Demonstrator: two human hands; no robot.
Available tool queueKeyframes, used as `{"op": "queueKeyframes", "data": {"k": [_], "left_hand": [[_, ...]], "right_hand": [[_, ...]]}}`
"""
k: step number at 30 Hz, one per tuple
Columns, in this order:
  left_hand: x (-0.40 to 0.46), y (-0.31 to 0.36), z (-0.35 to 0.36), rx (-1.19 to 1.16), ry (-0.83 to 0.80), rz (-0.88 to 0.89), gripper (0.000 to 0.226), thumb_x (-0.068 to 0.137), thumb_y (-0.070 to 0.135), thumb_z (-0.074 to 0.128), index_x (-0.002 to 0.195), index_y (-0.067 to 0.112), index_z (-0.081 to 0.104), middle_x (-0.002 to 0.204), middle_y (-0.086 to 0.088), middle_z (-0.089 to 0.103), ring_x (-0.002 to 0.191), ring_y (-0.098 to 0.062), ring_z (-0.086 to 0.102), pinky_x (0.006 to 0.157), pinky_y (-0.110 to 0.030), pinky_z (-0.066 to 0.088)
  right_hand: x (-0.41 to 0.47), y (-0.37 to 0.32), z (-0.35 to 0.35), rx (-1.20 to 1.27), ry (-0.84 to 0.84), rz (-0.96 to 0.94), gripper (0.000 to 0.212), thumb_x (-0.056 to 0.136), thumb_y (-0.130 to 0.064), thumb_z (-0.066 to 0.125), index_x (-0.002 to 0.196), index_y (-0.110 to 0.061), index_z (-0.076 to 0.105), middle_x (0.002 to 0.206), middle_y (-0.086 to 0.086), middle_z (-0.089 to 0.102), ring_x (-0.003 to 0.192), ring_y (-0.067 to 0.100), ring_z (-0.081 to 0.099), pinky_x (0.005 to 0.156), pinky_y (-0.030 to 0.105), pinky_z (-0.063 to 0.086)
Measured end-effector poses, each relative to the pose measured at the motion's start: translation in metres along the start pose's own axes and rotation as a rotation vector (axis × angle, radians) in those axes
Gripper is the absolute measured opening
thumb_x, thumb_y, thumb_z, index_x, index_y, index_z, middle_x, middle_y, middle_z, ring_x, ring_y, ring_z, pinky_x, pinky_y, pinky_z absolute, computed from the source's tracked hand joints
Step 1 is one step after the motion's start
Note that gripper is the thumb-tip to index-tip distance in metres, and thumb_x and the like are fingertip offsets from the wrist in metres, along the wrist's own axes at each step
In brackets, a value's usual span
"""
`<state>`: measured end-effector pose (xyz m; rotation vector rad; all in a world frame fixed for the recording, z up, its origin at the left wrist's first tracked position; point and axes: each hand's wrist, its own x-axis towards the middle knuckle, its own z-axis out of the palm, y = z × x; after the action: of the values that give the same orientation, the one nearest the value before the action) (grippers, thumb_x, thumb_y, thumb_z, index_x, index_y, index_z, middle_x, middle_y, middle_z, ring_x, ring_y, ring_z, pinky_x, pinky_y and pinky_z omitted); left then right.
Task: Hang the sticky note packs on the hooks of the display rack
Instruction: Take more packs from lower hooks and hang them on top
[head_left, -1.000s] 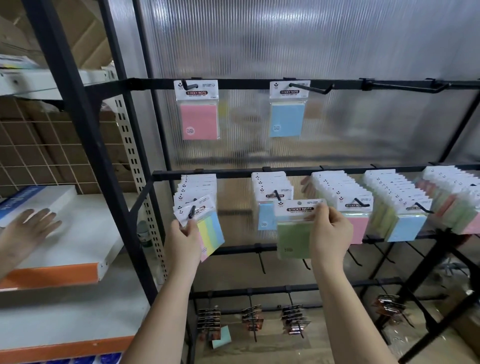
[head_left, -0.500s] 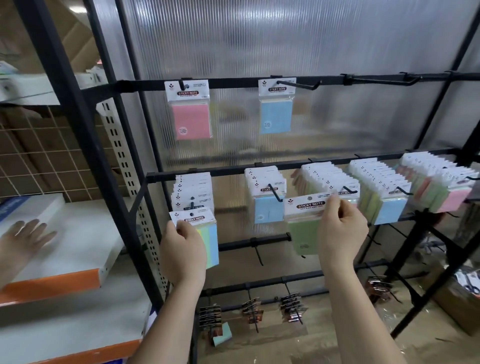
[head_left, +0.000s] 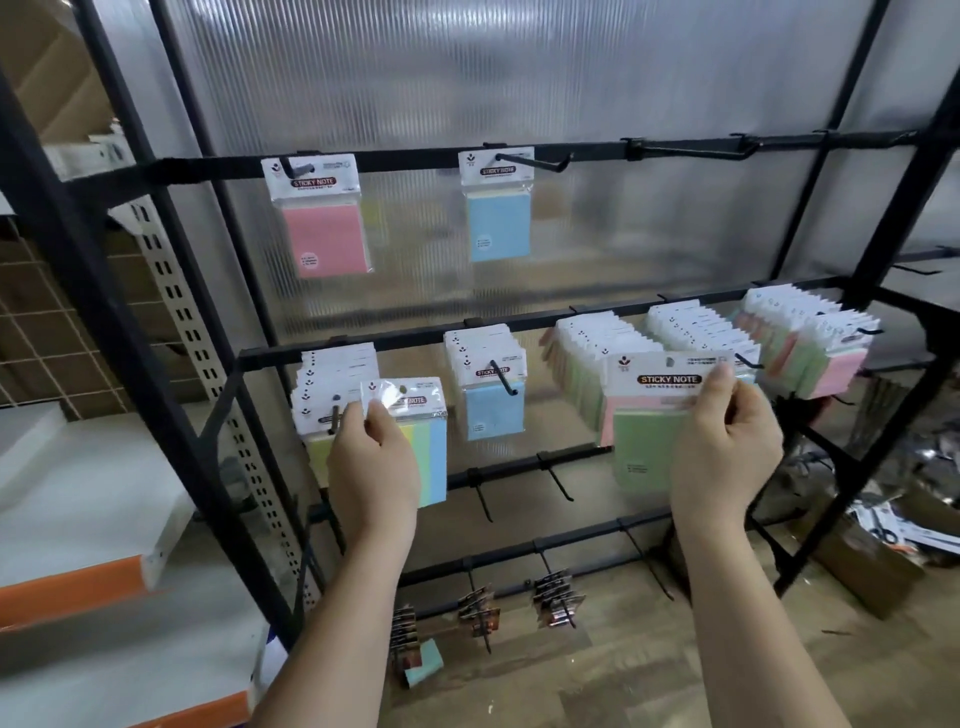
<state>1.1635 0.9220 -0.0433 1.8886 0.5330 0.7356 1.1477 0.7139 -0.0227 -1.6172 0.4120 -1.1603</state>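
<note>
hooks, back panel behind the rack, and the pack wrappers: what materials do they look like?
Hooks: thin black rod, probably coated metal wire; slender, upturned tips.
Back panel: translucent ribbed sheet, likely fluted plastic; fine vertical ribs, blurred shapes behind.
Wrapper on the multicolour pack: clear glossy film, going by the glare near the left hand.

**Bare arms, nothing worn**

So there's not much to report on the person. Two bare forearms come up from the 6 o'clock edge, no sleeves showing anywhere. The left hand (head_left: 375, 457) and the right hand (head_left: 724, 457) have no gloves, rings, watch or wristband. Short, plain fingernails on the right thumb and fingertips (head_left: 719, 375).
</note>
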Motion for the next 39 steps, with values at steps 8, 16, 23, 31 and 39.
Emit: {"op": "queueKeyframes", "data": {"k": [8, 16, 23, 31, 39], "left_hand": [[-0.037, 0.048, 0.061, 0.010, -0.045, 0.121, 0.041, 0.100, 0.030, 0.039, 0.062, 0.017, 0.029, 0.059, 0.002, 0.039, 0.055, -0.015, 0.034, 0.049, -0.029, 0.022], [-0.091, 0.114, 0.148, -0.112, 0.074, 0.115, 0.038, 0.098, 0.034, 0.046, 0.068, 0.012, 0.039, 0.062, 0.005, 0.043, 0.058, -0.010, 0.040, 0.050, -0.015, 0.028], [-0.114, 0.170, 0.184, -0.251, 0.116, 0.230, 0.038, 0.095, 0.031, 0.052, 0.062, 0.019, 0.037, 0.058, 0.008, 0.040, 0.050, 0.002, 0.038, 0.051, -0.012, 0.032], [-0.093, 0.220, 0.203, -0.327, 0.102, 0.375, 0.043, 0.095, 0.032, 0.052, 0.059, 0.023, 0.032, 0.055, 0.010, 0.035, 0.045, 0.002, 0.034, 0.046, -0.013, 0.027], [-0.060, 0.244, 0.220, -0.400, 0.065, 0.471, 0.042, 0.094, 0.029, 0.055, 0.058, 0.023, 0.034, 0.053, 0.011, 0.036, 0.047, 0.002, 0.037, 0.047, -0.014, 0.028]], "right_hand": [[0.068, 0.032, -0.024, 0.079, -0.043, -0.026, 0.046, 0.100, -0.027, 0.044, 0.057, -0.018, 0.031, 0.055, -0.004, 0.035, 0.050, 0.001, 0.038, 0.053, 0.013, 0.032], [0.178, 0.074, -0.062, 0.154, -0.189, -0.114, 0.042, 0.097, -0.023, 0.052, 0.057, -0.018, 0.040, 0.049, -0.008, 0.039, 0.050, 0.000, 0.036, 0.056, 0.009, 0.032], [0.245, 0.097, -0.088, 0.160, -0.276, -0.070, 0.029, 0.094, -0.030, 0.056, 0.066, -0.020, 0.056, 0.050, -0.021, 0.052, 0.053, -0.004, 0.044, 0.058, 0.013, 0.032], [0.262, 0.092, -0.079, 0.204, -0.291, -0.047, 0.039, 0.094, -0.031, 0.056, 0.073, 0.001, 0.060, 0.062, 0.005, 0.052, 0.057, 0.002, 0.040, 0.056, 0.021, 0.032], [0.257, 0.087, -0.053, 0.300, -0.256, -0.061, 0.046, 0.095, -0.027, 0.056, 0.072, 0.013, 0.054, 0.062, 0.014, 0.045, 0.057, 0.009, 0.036, 0.051, 0.019, 0.027]]}}
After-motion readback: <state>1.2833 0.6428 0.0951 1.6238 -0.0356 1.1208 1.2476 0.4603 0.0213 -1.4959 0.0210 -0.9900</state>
